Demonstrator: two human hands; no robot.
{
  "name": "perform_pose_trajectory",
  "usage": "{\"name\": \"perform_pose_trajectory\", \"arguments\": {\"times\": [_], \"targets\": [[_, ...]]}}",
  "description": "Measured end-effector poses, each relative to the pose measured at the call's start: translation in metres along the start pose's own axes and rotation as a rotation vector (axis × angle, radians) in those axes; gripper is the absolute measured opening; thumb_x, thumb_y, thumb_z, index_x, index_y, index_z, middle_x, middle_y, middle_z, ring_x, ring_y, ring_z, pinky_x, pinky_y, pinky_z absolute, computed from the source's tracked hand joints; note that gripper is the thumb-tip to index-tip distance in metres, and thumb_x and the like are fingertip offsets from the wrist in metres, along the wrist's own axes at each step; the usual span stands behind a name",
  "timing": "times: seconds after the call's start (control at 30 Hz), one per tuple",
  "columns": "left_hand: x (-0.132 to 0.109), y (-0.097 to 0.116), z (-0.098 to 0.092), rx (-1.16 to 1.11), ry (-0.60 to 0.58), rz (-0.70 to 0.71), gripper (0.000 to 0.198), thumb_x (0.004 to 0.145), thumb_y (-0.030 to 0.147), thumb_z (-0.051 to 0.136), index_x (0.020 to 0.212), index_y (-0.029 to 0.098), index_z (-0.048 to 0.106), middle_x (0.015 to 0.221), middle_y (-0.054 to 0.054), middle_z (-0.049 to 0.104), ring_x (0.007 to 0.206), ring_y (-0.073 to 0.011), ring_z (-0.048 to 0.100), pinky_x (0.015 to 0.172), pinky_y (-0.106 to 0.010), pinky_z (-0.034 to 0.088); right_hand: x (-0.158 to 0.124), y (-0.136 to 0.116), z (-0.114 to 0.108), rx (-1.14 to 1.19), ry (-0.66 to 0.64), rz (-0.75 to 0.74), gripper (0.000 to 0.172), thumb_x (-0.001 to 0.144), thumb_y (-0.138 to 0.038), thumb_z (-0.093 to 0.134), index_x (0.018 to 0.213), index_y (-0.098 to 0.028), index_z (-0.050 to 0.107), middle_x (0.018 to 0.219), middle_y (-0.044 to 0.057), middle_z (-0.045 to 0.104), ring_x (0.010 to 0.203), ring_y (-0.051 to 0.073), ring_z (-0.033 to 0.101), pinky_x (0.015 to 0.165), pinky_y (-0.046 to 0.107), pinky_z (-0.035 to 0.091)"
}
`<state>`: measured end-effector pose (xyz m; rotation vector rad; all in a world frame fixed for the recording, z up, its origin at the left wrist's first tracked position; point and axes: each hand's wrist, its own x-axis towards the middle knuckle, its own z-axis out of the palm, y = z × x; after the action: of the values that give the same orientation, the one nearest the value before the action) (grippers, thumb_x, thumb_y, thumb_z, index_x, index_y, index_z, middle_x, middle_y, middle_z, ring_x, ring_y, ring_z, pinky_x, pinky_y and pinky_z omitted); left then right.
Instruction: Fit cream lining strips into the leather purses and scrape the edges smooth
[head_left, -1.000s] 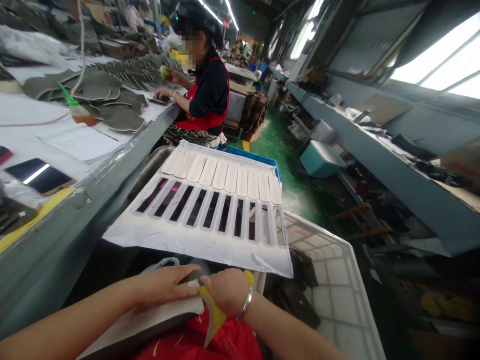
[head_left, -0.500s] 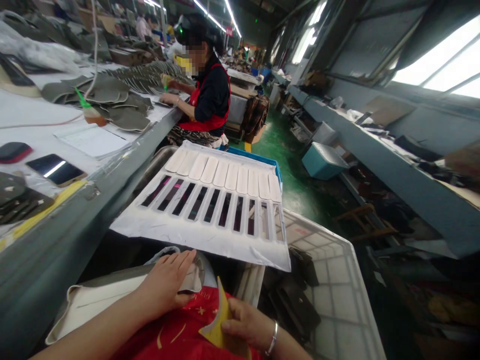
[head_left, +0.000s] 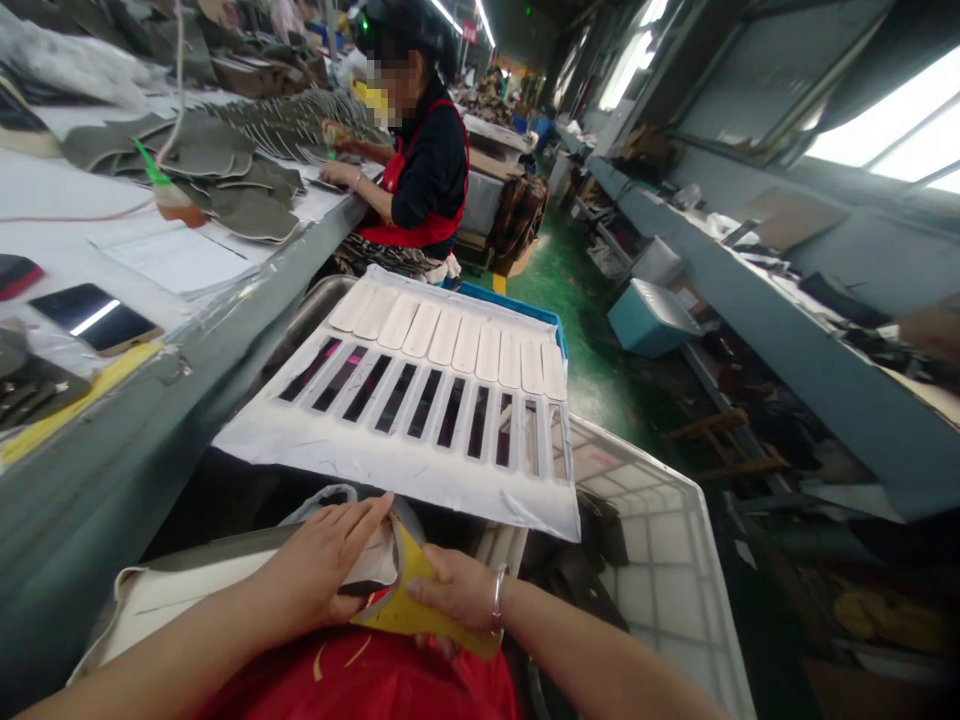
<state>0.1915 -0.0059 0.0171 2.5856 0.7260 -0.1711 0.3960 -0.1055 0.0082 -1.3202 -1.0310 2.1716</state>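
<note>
My left hand (head_left: pixel 330 560) lies with fingers stretched flat on the end of a long white and grey piece (head_left: pixel 187 590) that rests across my lap. My right hand (head_left: pixel 454 590), with a silver bangle on the wrist, is closed on a yellow curved sheet (head_left: pixel 409 605) and holds it flat against the tip of that white piece. A red apron (head_left: pixel 360 680) shows under both hands. Just beyond them lies a white sheet (head_left: pixel 405 400) with a row of cut slots and a row of white strips.
A grey workbench (head_left: pixel 150 400) runs along the left with a phone (head_left: pixel 94 318), papers, a glue bottle (head_left: pixel 169 195) and grey cut pieces. A co-worker in a red apron (head_left: pixel 420 150) sits further along it. A white crate (head_left: pixel 660 560) stands at my right, and a green aisle lies beyond it.
My right hand has brought the yellow sheet back up from my lap and laid it against the tip of the white piece. The left hand has stayed on that piece.
</note>
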Motion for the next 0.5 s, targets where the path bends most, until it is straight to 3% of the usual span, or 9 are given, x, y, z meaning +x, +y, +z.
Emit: {"name": "perform_pose_trajectory", "arguments": {"times": [0.17, 0.3, 0.37, 0.5], "targets": [[-0.006, -0.009, 0.001, 0.011, -0.048, 0.061, 0.101, 0.052, 0.017, 0.056, 0.144, 0.017, 0.014, 0.149, -0.012, 0.024, 0.133, -0.0277, 0.025, 0.108, -0.041, 0.022, 0.006, 0.001, 0.002, 0.071, 0.017, 0.055, 0.036, 0.084, -0.048, 0.048, 0.103, -0.018, 0.047, 0.061, -0.002, 0.058, 0.036, 0.006, 0.043, 0.036, 0.016, 0.031], [-0.006, -0.01, 0.002, -0.042, -0.068, 0.066, 0.106, 0.055, 0.031, 0.067, 0.144, 0.019, 0.011, 0.149, -0.012, 0.022, 0.134, -0.03, 0.023, 0.109, -0.043, 0.021, 0.014, -0.003, 0.011, 0.068, 0.062, 0.024, 0.039, 0.083, -0.053, 0.048, 0.101, -0.018, 0.048, 0.064, -0.001, 0.058, 0.043, 0.008, 0.048, 0.04, 0.017, 0.037], [-0.004, -0.01, 0.005, -0.065, -0.06, 0.039, 0.108, 0.056, 0.042, 0.071, 0.144, 0.018, 0.012, 0.149, -0.013, 0.024, 0.133, -0.0317, 0.025, 0.108, -0.045, 0.021, 0.018, -0.003, 0.016, 0.034, 0.149, -0.003, 0.041, 0.082, -0.054, 0.047, 0.1, -0.017, 0.048, 0.068, 0.001, 0.059, 0.048, 0.011, 0.052, 0.043, 0.021, 0.041], [0.001, -0.015, 0.009, -0.087, -0.024, 0.023, 0.106, 0.059, 0.049, 0.071, 0.144, 0.018, 0.016, 0.146, -0.015, 0.029, 0.13, -0.033, 0.03, 0.106, -0.045, 0.024, 0.029, -0.004, 0.029, -0.219, 0.446, -0.104, 0.035, 0.081, -0.047, 0.046, 0.094, -0.015, 0.051, 0.084, 0.008, 0.062, 0.068, 0.019, 0.058, 0.058, 0.029, 0.048]]}}
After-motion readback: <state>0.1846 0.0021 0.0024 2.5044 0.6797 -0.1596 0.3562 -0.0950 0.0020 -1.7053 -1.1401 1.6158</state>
